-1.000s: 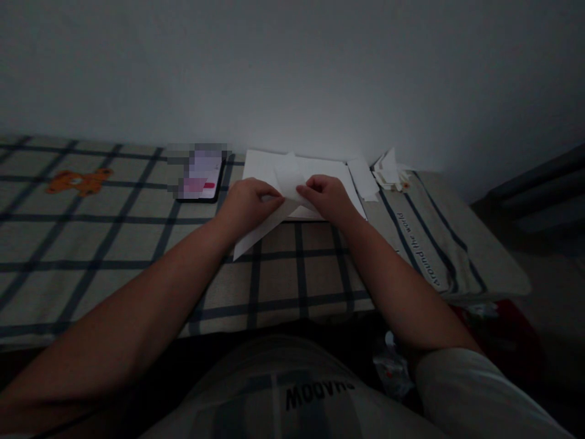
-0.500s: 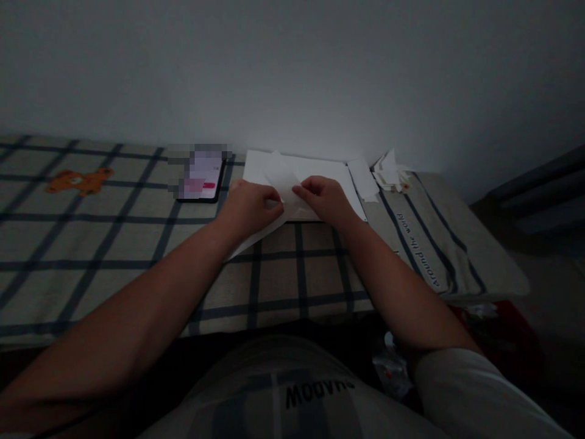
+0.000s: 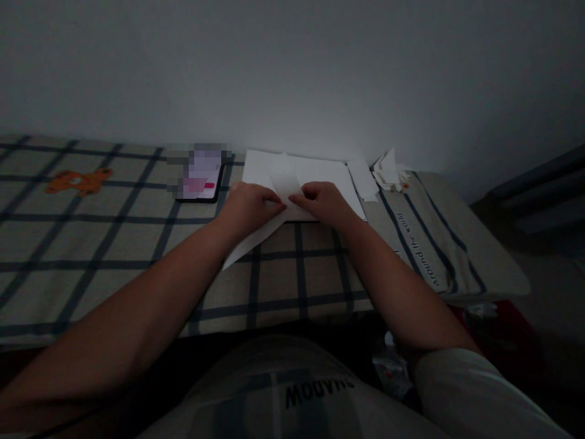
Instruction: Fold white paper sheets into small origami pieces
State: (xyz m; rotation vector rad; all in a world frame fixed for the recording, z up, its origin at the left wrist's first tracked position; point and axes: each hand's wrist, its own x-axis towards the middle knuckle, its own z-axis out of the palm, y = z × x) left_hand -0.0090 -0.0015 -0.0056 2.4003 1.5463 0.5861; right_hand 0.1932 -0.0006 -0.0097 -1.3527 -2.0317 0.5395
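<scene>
Between my hands is a thin strip of white paper [image 3: 286,175], its upper part standing out over a flat white sheet or board [image 3: 320,174]. My left hand [image 3: 250,207] is closed in a pinch on the paper, and a longer pale piece [image 3: 251,247] slants down toward me from under it. My right hand [image 3: 323,202] pinches the strip from the other side, fingertips close to those of the left. Whether the slanting piece and the strip are one sheet is hidden by my fingers.
A phone [image 3: 201,174] with a lit, blurred screen lies to the left. Right of the board are a white paper piece [image 3: 363,178] and a pile of folded papers [image 3: 389,172]. The checked cloth [image 3: 183,244] bears an orange bear figure [image 3: 78,181]. A wall [image 3: 292,73] rises behind.
The strip's upper end has shifted slightly right and stands straighter. My right fingertips have come closer to my left ones, and the slanting piece reaches a little lower.
</scene>
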